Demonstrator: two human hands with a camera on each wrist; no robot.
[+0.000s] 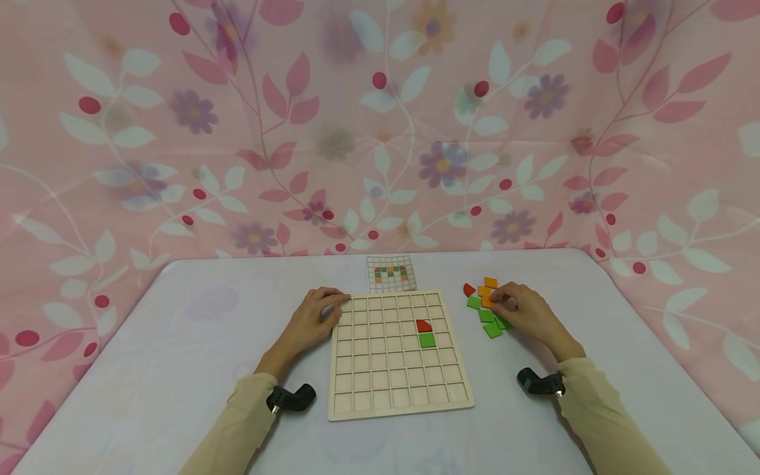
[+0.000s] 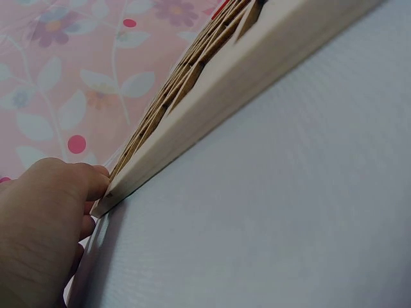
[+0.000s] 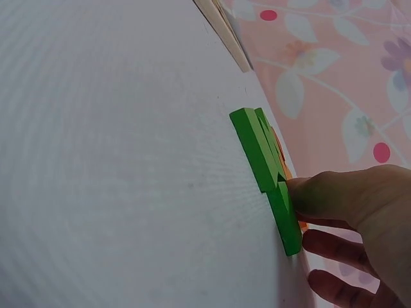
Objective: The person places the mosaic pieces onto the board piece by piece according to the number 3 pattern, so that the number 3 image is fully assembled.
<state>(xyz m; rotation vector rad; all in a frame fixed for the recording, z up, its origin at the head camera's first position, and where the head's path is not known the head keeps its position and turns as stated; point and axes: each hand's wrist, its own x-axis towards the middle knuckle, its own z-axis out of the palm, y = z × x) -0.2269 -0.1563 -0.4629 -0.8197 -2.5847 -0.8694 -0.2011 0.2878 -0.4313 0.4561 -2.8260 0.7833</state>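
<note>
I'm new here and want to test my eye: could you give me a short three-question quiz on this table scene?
1. True or false: the wooden grid board holds exactly two tiles.
2. Which tile sits nearer the pattern card: A) the red tile, B) the green tile?
3. What does the left hand rest on, and what is the right hand touching?

Key: 1. True. 2. A. 3. The left hand rests on the board's far left corner; the right hand touches the loose tile pile.

Even, soft light is spread over the counter (image 1: 178, 330); only faint shadows are cast. No glare is seen. Wrist views are blurred close up, and the head view's edges are bowed.
</note>
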